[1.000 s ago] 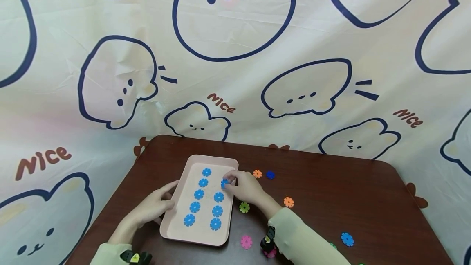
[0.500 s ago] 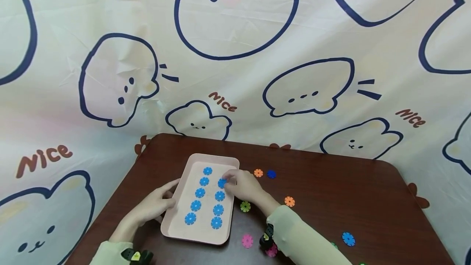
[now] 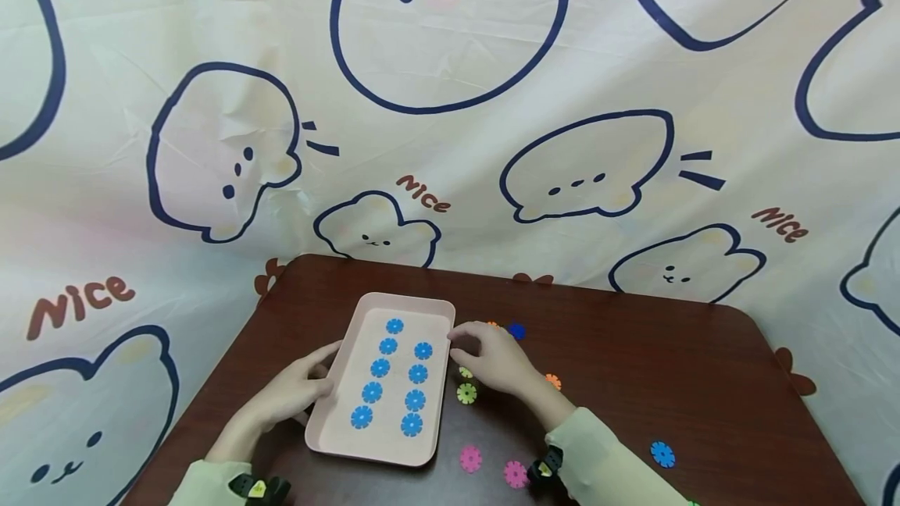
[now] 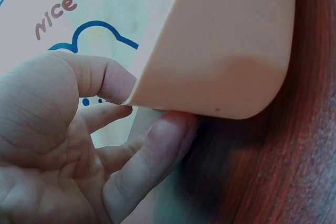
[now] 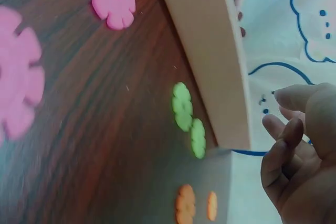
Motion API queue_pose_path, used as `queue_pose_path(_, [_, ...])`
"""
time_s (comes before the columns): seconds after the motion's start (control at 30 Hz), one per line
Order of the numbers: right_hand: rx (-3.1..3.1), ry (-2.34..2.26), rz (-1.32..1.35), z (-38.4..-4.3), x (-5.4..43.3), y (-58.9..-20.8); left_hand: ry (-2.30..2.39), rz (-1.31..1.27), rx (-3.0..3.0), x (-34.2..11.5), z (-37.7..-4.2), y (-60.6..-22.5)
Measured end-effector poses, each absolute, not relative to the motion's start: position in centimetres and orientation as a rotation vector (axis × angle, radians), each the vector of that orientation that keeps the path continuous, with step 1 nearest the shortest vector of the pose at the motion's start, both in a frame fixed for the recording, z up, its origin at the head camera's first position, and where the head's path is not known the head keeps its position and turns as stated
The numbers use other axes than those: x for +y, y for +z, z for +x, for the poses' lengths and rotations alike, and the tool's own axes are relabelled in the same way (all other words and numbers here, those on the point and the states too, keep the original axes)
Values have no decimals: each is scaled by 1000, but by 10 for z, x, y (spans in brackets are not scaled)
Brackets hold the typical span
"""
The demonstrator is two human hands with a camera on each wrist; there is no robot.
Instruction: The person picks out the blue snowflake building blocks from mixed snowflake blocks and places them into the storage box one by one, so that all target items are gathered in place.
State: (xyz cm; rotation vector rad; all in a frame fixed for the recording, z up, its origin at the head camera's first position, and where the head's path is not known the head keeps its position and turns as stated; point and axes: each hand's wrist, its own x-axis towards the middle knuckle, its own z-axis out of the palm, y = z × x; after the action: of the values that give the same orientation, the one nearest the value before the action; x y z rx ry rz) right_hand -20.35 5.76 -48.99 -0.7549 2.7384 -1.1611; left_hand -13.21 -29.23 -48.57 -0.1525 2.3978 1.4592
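Note:
A pale pink tray (image 3: 380, 442) lies on the dark wooden table, holding two columns of blue notched discs (image 3: 423, 350). My left hand (image 3: 291, 390) grips its left edge; in the left wrist view, the thumb meets the rim while fingers (image 4: 157, 150) reach under the tray wall (image 4: 226, 45). Just outside the right rim hovers my right hand (image 3: 495, 356), fingers loosely bent. The right wrist view shows nothing between those fingers (image 5: 281, 153). Two green discs (image 3: 466, 393) lie beneath and beside this hand.
Right of the tray lie pink discs (image 3: 471, 458), a dark blue disc (image 3: 516, 331), an orange disc (image 3: 553, 381) and a lighter blue disc (image 3: 662, 454). A patterned cloth (image 3: 450, 147) hangs behind the table's far edge.
My right hand has let go of the blue disc at the upper end of the tray's right column and moved right, past the rim. My left hand stays at the tray.

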Motion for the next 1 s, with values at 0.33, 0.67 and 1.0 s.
queue_pose_path(0.33, [2802,-1176,-701,-184,104,-463,1463,-152,2388,-293,-133,-487])
queue_pose_path(0.67, [2826,-1208,-644,-169,158,-447,1450,-166,2384,-294,-134,-489])
queue_pose_path(1.0, [2929,-1150,-448,-149,219,-453,1452,-161,2389,-294,-134,-490])
